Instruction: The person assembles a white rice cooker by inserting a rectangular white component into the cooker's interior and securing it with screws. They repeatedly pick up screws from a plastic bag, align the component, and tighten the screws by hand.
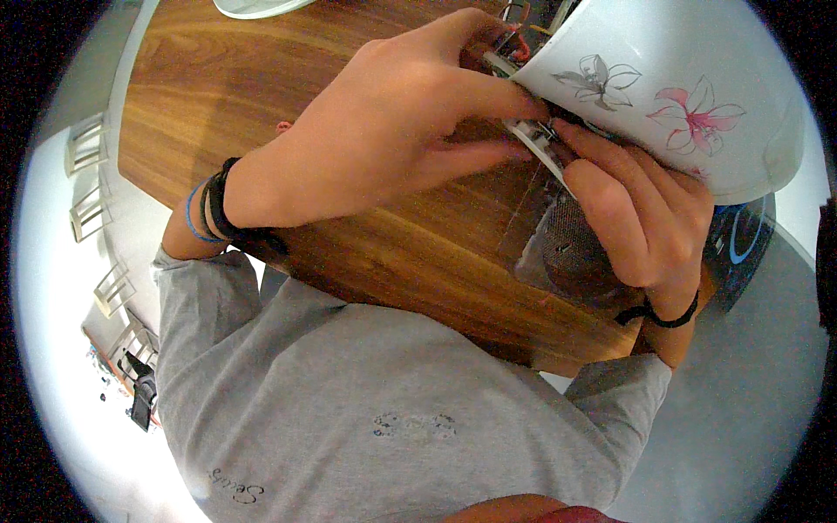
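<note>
Your two bare hands are meeting between one and two o'clock, over the dark-grained wooden tabletop [331,253]. Your left hand [392,122] is reaching in from nine o'clock and is pinching a thin, pale-edged piece with a small metal part on it [545,155]. Your right hand [649,200] is coming up from four o'clock with its fingers curling in and their tips touching that same piece; its thumb is hiding from view, so you cannot tell whether it is truly gripping. A glossy white shell printed with one grey and one pink flower [671,78] is filling two o'clock, its lower edge running just beside your fingers. Thin red wires [521,44] are showing at one o'clock, past your left fingers. Toward three o'clock, a crinkled clear plastic wrapping [534,261] is lying near your right hand, beside a dark, mesh-textured round thing [575,235]. A white rounded rim [261,7] is peeking in at eleven o'clock.
</note>
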Demonstrator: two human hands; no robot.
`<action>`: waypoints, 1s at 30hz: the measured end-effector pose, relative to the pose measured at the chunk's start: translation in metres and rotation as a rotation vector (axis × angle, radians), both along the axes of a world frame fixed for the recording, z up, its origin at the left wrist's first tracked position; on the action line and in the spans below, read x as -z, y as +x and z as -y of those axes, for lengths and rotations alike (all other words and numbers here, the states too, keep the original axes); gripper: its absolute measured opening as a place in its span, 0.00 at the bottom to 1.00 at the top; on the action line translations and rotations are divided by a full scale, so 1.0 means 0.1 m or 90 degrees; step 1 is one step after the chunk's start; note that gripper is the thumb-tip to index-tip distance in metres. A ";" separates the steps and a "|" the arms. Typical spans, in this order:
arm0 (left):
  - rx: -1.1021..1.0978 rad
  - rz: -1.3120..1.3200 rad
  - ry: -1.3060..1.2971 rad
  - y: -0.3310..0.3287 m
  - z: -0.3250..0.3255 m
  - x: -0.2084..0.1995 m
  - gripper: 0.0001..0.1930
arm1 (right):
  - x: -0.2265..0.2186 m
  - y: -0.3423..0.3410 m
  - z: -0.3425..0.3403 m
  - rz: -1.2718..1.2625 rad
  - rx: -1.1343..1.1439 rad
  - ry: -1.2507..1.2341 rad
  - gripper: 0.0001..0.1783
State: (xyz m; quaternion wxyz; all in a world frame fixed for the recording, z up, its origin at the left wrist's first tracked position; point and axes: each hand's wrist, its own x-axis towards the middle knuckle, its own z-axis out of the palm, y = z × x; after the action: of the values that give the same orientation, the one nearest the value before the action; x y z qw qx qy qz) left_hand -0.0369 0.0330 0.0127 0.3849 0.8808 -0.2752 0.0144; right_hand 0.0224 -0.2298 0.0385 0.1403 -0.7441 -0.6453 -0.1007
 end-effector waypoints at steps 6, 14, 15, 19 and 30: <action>-0.056 -0.040 0.006 -0.02 0.07 0.01 0.18 | -0.05 0.01 -0.03 0.004 0.002 -0.012 0.13; -0.073 -0.058 0.019 -0.03 0.08 -0.06 0.15 | -0.06 -0.03 -0.04 0.006 0.026 -0.014 0.12; -0.059 -0.084 0.024 -0.03 0.07 -0.07 0.16 | -0.05 -0.04 -0.04 0.005 0.028 -0.017 0.12; -0.040 -0.043 -0.021 -0.03 0.04 0.02 0.17 | -0.07 -0.08 -0.05 0.019 0.040 -0.011 0.12; -0.014 0.018 -0.002 -0.06 -0.06 0.01 0.16 | -0.05 -0.19 -0.14 0.094 0.050 -0.025 0.13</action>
State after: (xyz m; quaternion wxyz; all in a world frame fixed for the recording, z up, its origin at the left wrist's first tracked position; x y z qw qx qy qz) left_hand -0.0434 0.0393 0.0112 0.3824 0.8829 -0.2706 0.0316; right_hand 0.0031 -0.2153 0.0434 0.0735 -0.7622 -0.6258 -0.1483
